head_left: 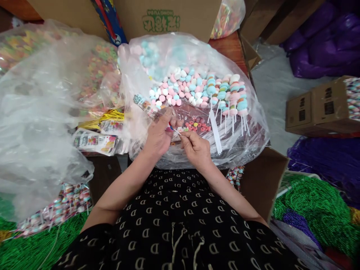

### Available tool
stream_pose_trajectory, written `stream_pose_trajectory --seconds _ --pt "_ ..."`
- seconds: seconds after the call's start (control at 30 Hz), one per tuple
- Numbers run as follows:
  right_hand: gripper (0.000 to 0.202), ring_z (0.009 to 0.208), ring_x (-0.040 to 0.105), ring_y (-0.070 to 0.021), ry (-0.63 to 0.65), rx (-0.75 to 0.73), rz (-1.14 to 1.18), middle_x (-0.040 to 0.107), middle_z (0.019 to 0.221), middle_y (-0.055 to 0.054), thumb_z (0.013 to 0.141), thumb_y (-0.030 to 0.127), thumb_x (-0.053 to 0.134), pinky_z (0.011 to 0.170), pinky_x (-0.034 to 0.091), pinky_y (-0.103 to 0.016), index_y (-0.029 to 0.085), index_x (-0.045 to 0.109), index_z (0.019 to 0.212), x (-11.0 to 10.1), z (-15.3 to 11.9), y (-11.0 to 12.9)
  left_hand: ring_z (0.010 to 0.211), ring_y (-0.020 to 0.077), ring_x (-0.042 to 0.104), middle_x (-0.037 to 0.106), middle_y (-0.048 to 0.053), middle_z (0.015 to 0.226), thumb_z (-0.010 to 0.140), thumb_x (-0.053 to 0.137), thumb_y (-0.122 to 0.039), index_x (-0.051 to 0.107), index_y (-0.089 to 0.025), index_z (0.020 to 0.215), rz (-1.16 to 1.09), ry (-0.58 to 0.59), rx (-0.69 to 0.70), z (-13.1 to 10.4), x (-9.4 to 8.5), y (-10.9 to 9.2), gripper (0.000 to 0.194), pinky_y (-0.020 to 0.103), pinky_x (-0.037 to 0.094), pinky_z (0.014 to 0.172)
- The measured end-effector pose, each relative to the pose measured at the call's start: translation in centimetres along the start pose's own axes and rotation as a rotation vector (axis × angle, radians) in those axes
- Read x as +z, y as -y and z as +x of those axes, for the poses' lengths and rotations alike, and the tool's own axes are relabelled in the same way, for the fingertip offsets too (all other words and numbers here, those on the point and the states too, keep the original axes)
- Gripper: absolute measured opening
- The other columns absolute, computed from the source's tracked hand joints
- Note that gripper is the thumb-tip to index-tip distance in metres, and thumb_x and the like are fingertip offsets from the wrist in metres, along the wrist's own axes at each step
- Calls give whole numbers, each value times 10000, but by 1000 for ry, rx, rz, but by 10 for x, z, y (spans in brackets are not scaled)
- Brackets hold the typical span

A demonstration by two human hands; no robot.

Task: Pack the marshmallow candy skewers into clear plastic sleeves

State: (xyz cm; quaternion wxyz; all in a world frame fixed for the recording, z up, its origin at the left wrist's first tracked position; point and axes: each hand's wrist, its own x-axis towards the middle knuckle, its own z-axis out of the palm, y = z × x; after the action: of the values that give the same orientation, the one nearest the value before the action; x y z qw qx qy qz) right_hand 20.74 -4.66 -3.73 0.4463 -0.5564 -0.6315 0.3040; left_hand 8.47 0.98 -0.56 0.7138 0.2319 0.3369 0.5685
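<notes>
My left hand point(161, 134) is closed around a small clear printed wrapper point(145, 106), whose far end sticks out up and to the left past my fingers. Bits of blue and red show in that grip, but what lies inside the wrapper is mostly hidden. From the near end a thin white stick point(176, 131) points to my right hand point(196, 148), which pinches it between thumb and fingers. Just beyond the hands lie small red candy rings point(200, 125) on clear plastic. Candy skewers point(225, 93) with white sticks rest in a row to the right, beside a white strip point(215, 133).
Pink, white and blue round candies point(180, 86) are heaped on a large clear bag point(253, 123). At left are printed wrappers point(94, 141), yellow ties point(108, 118) and bags of colored rings point(98, 71). Cardboard boxes point(191, 11) stand behind; green strands point(317, 206) lie at lower right.
</notes>
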Motion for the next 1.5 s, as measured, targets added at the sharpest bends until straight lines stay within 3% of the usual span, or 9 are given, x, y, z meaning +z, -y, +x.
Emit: stream_pose_trajectory --seconds 0.23,0.4,0.6,0.7,0.93,1.1,1.2,1.37,1.5 --pt "285 443 518 -92 -45 167 239 626 618 65 1035 509 530 523 461 -248 239 614 998 2 0 1 856 158 689 714 9 902 861 795 -506 706 -247 976 172 120 -17 -7 -16 11 298 274 545 730" --pt "279 503 582 -111 -50 118 189 643 641 52 1049 493 511 569 499 -266 239 623 1019 1 -3 1 759 116 607 683 -7 801 876 797 -458 733 -216 897 429 109 108 -4 -32 11 251 244 506 761" --pt "402 582 663 -170 -38 42 63 683 676 27 1063 418 484 678 596 -346 244 580 1412 -4 -4 1 698 119 564 635 -17 747 928 734 -473 733 -226 871 505 188 144 -6 -37 13 253 241 474 680" --pt "454 623 677 -183 -12 1 21 706 716 2 1078 410 441 715 621 -370 257 566 1487 -4 -3 1 715 140 593 677 -5 787 919 736 -501 758 -241 956 536 228 105 -8 -40 15 264 259 498 686" --pt "424 616 650 -170 -36 -77 62 696 714 4 1077 403 447 695 626 -369 277 650 1428 5 -2 -8 673 123 603 671 -13 726 834 826 -518 768 -226 884 426 228 41 -12 -39 15 302 239 517 659" --pt "408 617 662 -175 -41 -63 48 713 726 3 1071 393 448 684 634 -377 300 662 1407 6 -5 -9 962 168 710 758 33 1021 831 824 -537 748 -236 1028 292 149 3 -8 -32 -2 368 277 564 855" --pt "395 614 662 -170 -25 -75 35 728 740 0 1068 364 447 703 633 -371 294 666 1389 8 -6 -7 1005 208 736 752 47 930 861 796 -528 719 -220 1023 145 122 -59 -4 -23 -13 357 318 579 868" --pt "355 610 667 -165 -4 -79 37 742 778 -5 1066 372 446 710 619 -361 273 652 1338 9 -7 -2 816 154 716 641 -31 673 849 849 -306 661 -211 863 86 132 -103 -3 -10 -15 211 278 579 802" --pt "262 590 650 -165 1 35 113 705 716 20 1068 434 473 665 583 -342 281 598 1239 11 -10 1 601 92 580 530 -53 572 914 786 -264 571 -197 679 82 120 -106 -6 -7 -10 326 217 527 634"
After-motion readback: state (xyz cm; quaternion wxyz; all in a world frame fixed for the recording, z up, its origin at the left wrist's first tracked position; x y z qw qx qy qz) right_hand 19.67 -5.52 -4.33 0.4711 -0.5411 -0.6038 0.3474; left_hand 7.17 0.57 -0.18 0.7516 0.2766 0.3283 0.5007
